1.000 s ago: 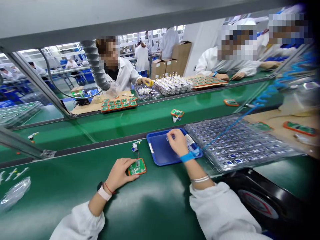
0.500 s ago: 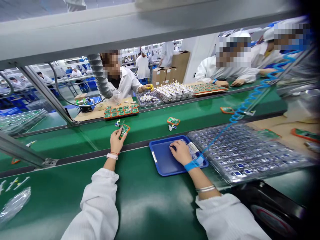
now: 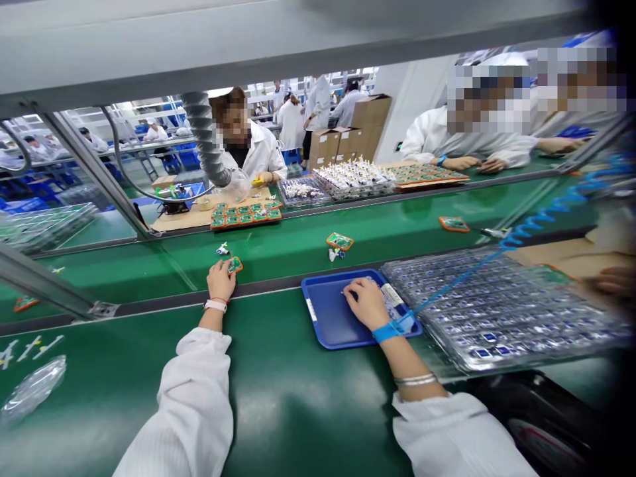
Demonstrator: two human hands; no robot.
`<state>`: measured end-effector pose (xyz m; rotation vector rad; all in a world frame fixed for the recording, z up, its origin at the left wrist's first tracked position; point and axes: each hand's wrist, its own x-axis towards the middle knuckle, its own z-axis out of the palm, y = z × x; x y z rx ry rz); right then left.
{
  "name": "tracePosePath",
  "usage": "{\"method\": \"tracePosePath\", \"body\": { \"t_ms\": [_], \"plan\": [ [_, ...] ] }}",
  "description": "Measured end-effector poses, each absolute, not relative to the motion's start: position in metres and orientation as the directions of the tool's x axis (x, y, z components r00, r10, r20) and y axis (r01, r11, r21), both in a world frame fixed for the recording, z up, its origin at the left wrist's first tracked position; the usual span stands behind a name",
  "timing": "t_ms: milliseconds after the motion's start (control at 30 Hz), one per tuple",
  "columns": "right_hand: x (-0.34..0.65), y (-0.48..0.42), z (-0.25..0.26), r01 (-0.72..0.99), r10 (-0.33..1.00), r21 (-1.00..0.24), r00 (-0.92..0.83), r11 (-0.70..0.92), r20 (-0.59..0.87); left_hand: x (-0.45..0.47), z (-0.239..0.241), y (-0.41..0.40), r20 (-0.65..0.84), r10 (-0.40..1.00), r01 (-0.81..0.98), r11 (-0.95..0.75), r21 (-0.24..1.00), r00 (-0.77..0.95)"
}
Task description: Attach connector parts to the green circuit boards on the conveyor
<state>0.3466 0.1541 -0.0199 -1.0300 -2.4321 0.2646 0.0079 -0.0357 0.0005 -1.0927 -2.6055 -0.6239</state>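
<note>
My left hand (image 3: 220,280) rests at the far edge of the near green conveyor belt (image 3: 283,404), its fingers on a small green circuit board in an orange frame (image 3: 235,265). A little white connector with a thin wire (image 3: 223,249) lies just beyond that hand. My right hand (image 3: 365,303) sits inside a blue plastic tray (image 3: 320,318), fingertips down among small pale parts. Those parts are partly hidden by the hand, and I cannot tell whether it grips one.
A large clear blister tray of small blue-and-white parts (image 3: 501,311) lies right of the blue tray, with a blue coiled air hose (image 3: 527,232) above it. Co-workers in white sit across a second belt (image 3: 377,225), behind trays of boards and parts. An overhead metal beam (image 3: 278,40) crosses the top.
My left hand has carried the circuit board forward, away from me, to the far edge of the belt. My right hand has stayed in the blue tray.
</note>
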Motion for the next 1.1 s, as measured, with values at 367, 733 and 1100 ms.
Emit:
{"method": "tracePosePath", "body": {
  "t_ms": [367,733,1100],
  "plan": [
    [0.344,0.155,-0.025,0.599,0.686,-0.337,-0.6,0.727,0.412,0.022,-0.004,-0.03,0.479,0.68,0.832,0.433,0.347,-0.555],
    [0.343,0.152,-0.022,0.608,0.712,-0.371,-0.591,0.702,0.38,0.086,0.003,-0.012,0.393,0.796,0.862,0.295,0.411,-0.46],
    [0.345,0.146,-0.01,0.646,0.739,-0.361,-0.584,0.673,0.334,0.137,0.019,0.127,0.237,0.843,0.853,0.393,0.344,-0.484]
  ]
}}
